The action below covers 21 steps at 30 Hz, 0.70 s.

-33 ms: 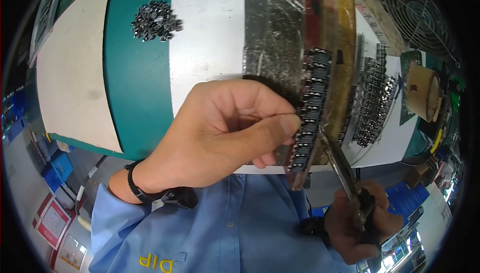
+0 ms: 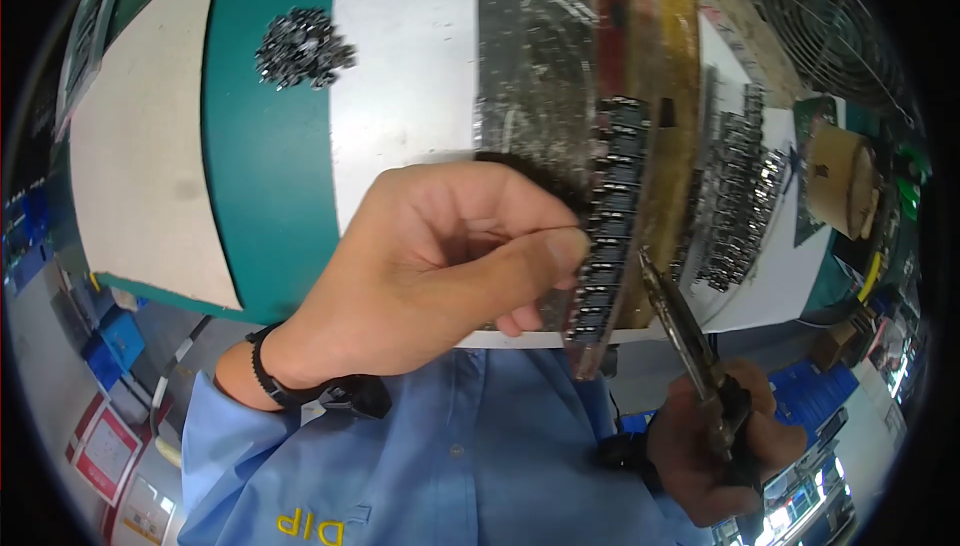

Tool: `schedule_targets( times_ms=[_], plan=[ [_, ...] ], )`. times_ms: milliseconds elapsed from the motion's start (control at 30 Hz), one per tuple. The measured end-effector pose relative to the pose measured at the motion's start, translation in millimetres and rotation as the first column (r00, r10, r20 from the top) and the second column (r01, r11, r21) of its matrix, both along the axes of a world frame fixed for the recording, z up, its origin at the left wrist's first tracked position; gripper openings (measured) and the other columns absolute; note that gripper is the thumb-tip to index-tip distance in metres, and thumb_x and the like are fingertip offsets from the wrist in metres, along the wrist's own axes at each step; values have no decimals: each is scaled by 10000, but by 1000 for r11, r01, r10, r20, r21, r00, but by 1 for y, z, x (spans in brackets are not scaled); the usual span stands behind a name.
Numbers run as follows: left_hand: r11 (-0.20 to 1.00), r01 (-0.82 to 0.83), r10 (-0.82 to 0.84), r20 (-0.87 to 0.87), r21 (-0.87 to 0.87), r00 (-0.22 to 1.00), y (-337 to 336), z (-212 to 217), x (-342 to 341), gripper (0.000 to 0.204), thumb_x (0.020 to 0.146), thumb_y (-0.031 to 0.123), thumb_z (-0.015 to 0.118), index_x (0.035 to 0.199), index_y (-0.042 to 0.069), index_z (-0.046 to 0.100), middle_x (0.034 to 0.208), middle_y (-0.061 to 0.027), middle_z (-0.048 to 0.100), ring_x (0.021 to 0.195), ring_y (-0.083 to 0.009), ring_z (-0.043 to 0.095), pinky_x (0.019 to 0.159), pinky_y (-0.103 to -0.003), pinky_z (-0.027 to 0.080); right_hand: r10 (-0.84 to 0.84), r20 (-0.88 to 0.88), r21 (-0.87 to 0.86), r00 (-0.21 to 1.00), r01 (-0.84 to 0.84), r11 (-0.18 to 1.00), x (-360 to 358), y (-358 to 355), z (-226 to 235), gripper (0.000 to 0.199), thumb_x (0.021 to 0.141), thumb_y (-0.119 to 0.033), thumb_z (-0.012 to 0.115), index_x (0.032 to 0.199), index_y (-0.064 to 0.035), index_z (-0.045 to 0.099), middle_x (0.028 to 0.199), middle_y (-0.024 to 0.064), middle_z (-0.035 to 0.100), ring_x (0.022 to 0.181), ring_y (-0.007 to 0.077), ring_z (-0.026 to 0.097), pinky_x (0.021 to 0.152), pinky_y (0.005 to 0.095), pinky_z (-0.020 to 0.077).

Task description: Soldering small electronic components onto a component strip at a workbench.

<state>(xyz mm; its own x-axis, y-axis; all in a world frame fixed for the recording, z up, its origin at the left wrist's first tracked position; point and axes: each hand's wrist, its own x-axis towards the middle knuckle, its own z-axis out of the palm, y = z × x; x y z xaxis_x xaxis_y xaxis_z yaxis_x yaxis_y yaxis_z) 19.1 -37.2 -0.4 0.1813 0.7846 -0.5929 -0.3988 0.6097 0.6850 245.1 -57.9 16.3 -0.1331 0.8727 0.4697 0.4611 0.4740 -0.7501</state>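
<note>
Hiding part of the component strip (image 2: 610, 236), left hand (image 2: 430, 276) pinches it; right hand (image 2: 725, 446) grips pliers (image 2: 685, 346).

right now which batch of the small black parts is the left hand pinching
The strip of black parts at the left hand fingertips. The loose heap on the green mat and the rows to the right lie untouched.

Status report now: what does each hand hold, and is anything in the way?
Left hand pinches strip of black components. Right hand grips pliers, tip near strip's edge, contact unclear. Loose component pile far off on green mat; nothing between pliers and strip.
</note>
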Motion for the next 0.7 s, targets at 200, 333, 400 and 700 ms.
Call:
schedule_targets(
  times_ms=[200,333,400,700],
  plan=[
    [999,4,-2,-46,39,999,-12,-3,-4,78,848,37,564,887,-26,590,751,-62,619,572,-73,560,505,-193,455,-689,442,639,574,338,691,28,15,-21,381,869,-247,517,1112,23,402,824,164,579,659,200,582,607,283,471],
    [998,-24,27,-60,57,998,-12,-5,-1,80,851,36,557,887,-29,586,760,-70,619,580,-83,565,513,-198,459,-447,-114,119,887,459,880,41,57,-29,326,934,-209,399,1165,21,411,948,181,585,788,213,597,742,289,470],
    [998,-46,50,-116,38,992,-15,-6,-6,82,851,37,557,887,-31,585,762,-71,618,583,-86,567,516,-198,460,-530,108,45,841,529,848,49,64,-27,333,950,-232,366,1165,17,421,957,188,591,817,220,601,774,294,467],
    [996,-27,20,76,86,997,-8,-13,-4,138,888,95,530,907,-34,577,759,-57,607,599,-74,562,527,-203,463,-248,-196,126,949,275,953,35,24,-20,492,957,-359,264,1092,75,451,893,210,609,751,216,613,709,304,499]
  ],
)
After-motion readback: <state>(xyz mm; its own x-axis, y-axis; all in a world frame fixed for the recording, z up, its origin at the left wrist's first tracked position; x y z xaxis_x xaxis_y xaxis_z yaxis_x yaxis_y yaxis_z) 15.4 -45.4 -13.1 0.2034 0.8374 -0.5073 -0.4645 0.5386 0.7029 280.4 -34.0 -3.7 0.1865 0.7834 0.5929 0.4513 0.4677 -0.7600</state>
